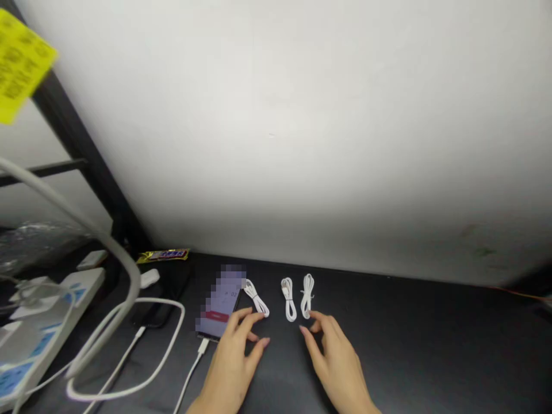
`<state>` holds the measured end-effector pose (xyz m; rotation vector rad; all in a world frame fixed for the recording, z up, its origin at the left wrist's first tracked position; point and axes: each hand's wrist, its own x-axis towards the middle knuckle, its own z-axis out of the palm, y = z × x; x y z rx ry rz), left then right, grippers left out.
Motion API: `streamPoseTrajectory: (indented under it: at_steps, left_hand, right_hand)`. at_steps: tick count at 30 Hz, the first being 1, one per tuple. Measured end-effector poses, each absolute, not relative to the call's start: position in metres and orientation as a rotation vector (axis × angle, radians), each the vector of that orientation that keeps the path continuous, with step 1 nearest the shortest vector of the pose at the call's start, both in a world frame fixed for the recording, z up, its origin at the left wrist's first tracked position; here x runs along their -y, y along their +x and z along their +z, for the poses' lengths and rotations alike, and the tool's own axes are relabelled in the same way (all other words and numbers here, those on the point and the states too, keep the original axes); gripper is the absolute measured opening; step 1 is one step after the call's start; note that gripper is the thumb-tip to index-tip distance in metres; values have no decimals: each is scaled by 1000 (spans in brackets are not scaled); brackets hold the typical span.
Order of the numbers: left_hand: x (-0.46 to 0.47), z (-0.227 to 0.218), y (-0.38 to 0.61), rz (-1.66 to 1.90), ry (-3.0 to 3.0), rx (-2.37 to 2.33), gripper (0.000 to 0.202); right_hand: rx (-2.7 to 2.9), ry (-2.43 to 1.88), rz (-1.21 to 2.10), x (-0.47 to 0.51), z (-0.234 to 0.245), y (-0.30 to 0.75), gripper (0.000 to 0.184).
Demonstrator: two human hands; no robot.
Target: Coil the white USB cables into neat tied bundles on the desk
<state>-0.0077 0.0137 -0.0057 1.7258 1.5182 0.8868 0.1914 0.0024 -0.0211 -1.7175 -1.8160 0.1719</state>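
My left hand [235, 359] rests on the dark desktop [276, 368] with its fingers apart, beside the lower right edge of a smartphone [219, 305]. The phone's screen is lit and pixelated, and a white charging cable [190, 374] is plugged into its lower end. Nearest this hand lies a small coiled white cable [256, 299], with a second coil [288, 300] in the middle. My right hand [332, 359] is open, its fingertips at the lower end of a third coil [307, 296]. Neither hand holds anything.
A white power strip [56, 325] and looped thick white cables [129, 345] lie at the left. A black device [159, 302] and a snack wrapper [163, 255] sit near the white wall [276, 132]. A yellow note [21, 63] hangs on a black frame at upper left.
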Motion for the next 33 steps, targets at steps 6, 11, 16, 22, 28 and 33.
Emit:
streamPoseTrajectory:
  at_steps: [6,11,16,22,28,33]
  left_hand:
    - [-11,-7,-6,641,2050,-1664,38]
    - [-12,-8,-6,605,2130,-1599,36]
    - [-15,-8,-8,585,2170,-1561,39]
    - [-20,-5,-10,584,2188,-1477,41]
    - [-12,3,-5,869,1915,-1396,39]
    - [-6,-2,6,742,1352,-1137,48]
  right_hand:
    - [1904,-1782,50,-5,-22,188,24]
    - [1933,-1773,18,-4,-22,186,15]
    - [1978,-1790,-10,-1,-20,186,13]
    - [2019,-1783,-17,0,-21,186,14]
    - [1988,-1609,-25,4,-19,183,18]
    - [2171,-1178,-137,12,-9,171,23]
